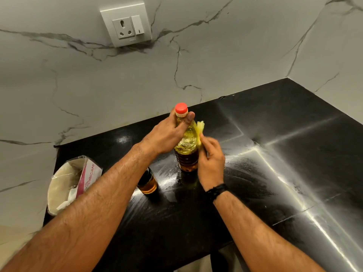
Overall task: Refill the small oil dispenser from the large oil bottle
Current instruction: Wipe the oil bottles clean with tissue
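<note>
The large oil bottle [186, 146] stands upright on the black counter [275, 154], holding yellow oil, with a red cap [181, 108] on top. My left hand [167, 134] grips its neck just below the cap. My right hand [211, 163] is beside the bottle's right flank and pinches a yellow strip [200, 132], blurred, that sticks up next to the bottle. The small oil dispenser [148, 182], dark on top with amber oil at the bottom, stands to the front left of the bottle, partly hidden by my left forearm.
A bin lined with a clear bag [66, 183], with paper and a pink-and-white carton inside, sits at the counter's left end. A marble wall with a socket plate [126, 24] runs behind. The counter's front edge [176, 266] is close to me.
</note>
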